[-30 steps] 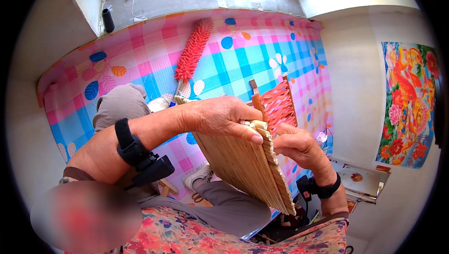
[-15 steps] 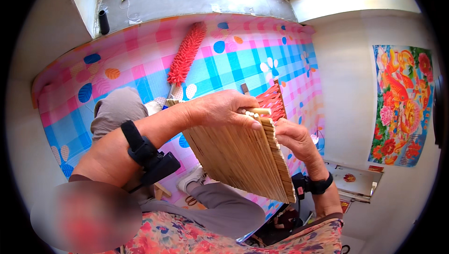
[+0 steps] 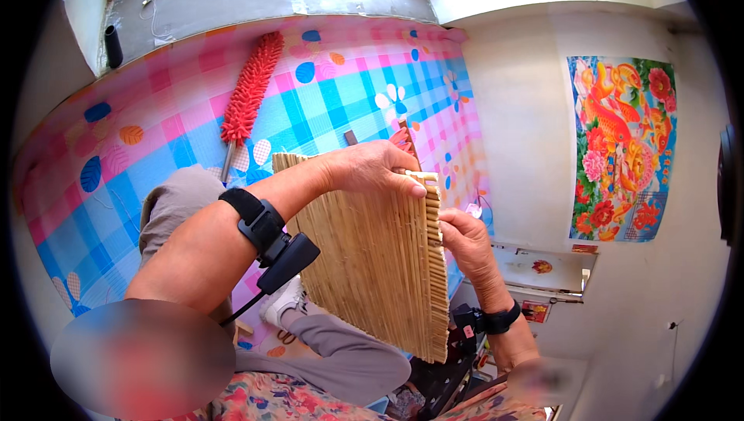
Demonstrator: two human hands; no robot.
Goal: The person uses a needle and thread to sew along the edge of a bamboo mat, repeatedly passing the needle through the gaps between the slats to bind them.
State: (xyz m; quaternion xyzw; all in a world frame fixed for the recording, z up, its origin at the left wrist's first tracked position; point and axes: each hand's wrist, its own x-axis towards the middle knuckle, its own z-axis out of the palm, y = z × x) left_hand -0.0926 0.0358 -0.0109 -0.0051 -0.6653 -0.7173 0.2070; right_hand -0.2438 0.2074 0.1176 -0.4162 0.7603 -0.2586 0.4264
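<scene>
I hold up a panel of straw-coloured stalks (image 3: 364,266) laid side by side, its right edge showing the cut stalk ends. My left hand (image 3: 370,169) is closed over the top edge near the right corner, the thumb lying on the front face. At the right edge my right hand (image 3: 465,239) is closed, thumb and finger pressed together beside the stalk ends. What those fingertips pinch, if anything, is too small to make out. Part of a bundle of red strips (image 3: 401,140) shows behind the panel's top right corner, beside a thin brown stick.
A red fluffy duster (image 3: 252,88) lies on the pink and blue checked cover (image 3: 325,103) beyond the panel. Under my hands are my grey-trousered legs and a pair of scissors (image 3: 287,336). A pale wall with a colourful fish poster (image 3: 620,150) stands at the right.
The view has swung right, so the surroundings sit further left. The panel is turned more upright and covers more of the red strips. Both hands keep their places at its edges.
</scene>
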